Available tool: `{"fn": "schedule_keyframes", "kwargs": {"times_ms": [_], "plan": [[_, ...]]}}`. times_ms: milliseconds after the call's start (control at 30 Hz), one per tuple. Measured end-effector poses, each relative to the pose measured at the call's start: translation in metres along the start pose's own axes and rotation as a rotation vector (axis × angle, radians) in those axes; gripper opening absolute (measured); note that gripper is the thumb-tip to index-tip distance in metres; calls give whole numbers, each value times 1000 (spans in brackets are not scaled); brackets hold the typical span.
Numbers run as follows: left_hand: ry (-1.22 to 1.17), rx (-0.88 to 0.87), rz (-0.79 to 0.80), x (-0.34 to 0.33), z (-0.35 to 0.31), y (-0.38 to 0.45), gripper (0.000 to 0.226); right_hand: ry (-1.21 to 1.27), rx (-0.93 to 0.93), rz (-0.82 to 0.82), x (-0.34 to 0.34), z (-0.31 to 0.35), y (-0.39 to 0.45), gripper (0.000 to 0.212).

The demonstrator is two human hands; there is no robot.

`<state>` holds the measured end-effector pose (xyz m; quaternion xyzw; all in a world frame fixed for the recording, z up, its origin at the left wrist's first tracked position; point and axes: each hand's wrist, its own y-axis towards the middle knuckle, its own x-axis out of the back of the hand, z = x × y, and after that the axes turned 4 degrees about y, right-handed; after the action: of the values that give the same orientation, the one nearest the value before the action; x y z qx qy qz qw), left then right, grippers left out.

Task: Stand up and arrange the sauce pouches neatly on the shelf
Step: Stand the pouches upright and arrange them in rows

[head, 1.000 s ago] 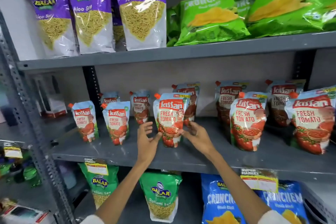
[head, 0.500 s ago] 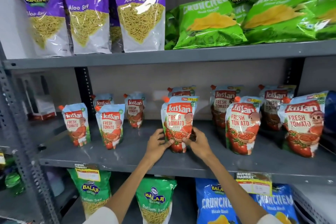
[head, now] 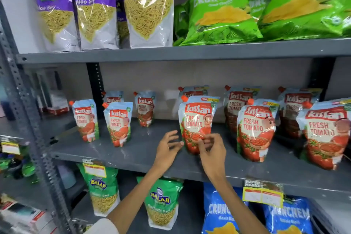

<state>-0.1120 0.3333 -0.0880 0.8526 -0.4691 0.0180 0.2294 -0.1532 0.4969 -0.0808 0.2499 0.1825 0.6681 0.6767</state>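
Note:
Several Kissan tomato sauce pouches stand upright on the grey middle shelf. The centre pouch stands near the front edge. My right hand is in front of its lower part, fingertips pinched on the pouch's face. My left hand is just left of the pouch, fingers spread, one fingertip at its edge. Smaller pouches stand at the left. Larger pouches stand at the right, with more behind them.
Purple Balaji bags and green Crunchem bags fill the top shelf. Green Balaji bags and blue Crunchem bags sit below. A slotted metal upright stands at the left. Price tags hang off the shelf's front edge.
Both hands held the centre pouch half a second ago. My left hand has let go and opened beside it; my right hand has shifted onto the pouch's lower front.

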Motion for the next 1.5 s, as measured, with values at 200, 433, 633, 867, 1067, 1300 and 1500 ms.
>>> {"fn": "schedule_keyframes", "kwargs": {"times_ms": [200, 433, 633, 867, 1067, 1300, 1500], "plan": [[65, -110, -136, 67, 6, -5, 29, 91, 10, 354, -67, 32, -15, 14], [24, -121, -331, 169, 42, 13, 23, 70, -50, 496, -171, 51, -24, 28], [60, -30, -273, 247, 73, 46, 55, 60, -137, 490, -254, 64, -25, 55], [31, 125, 120, 272, 91, 78, 64, 63, -195, 437, -291, 56, -24, 67], [55, 93, 184, 261, 96, 83, 45, 4, -222, 370, -283, 49, -23, 55], [44, 64, 233, 229, 86, 83, 49, -77, -207, 323, -257, 42, -17, 49], [-3, 34, 201, 234, 88, 76, 59, -150, -136, 187, -253, 48, -30, 68]]}}
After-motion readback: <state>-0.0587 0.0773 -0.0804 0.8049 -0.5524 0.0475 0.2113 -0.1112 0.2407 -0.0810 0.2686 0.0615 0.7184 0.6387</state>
